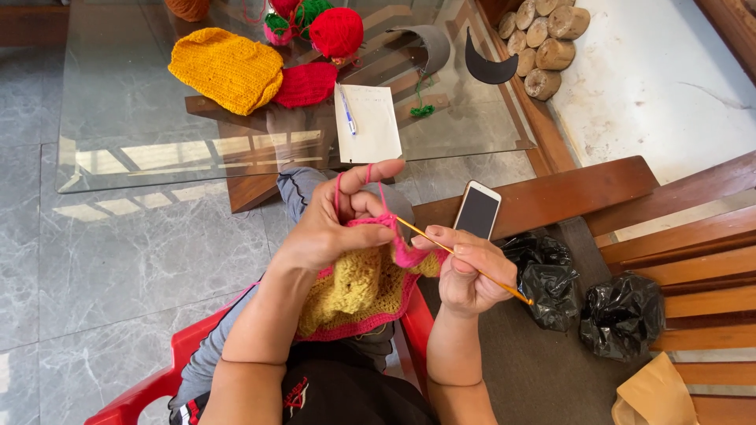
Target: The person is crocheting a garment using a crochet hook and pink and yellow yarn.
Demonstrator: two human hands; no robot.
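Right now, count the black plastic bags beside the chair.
2: one black bag just right of the right hand, the other farther right against the wooden bench. More may be hidden.

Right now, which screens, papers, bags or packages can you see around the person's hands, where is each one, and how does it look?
White-edged smartphone with dark screen: on the wooden bench edge, beyond the right hand; screen off.
White rectangular paper sheet: on the glass table, a blue-and-white pen lying on it.
Two crumpled black plastic bags: on the bench, right of the hand.
Tan paper bag: bottom right corner.
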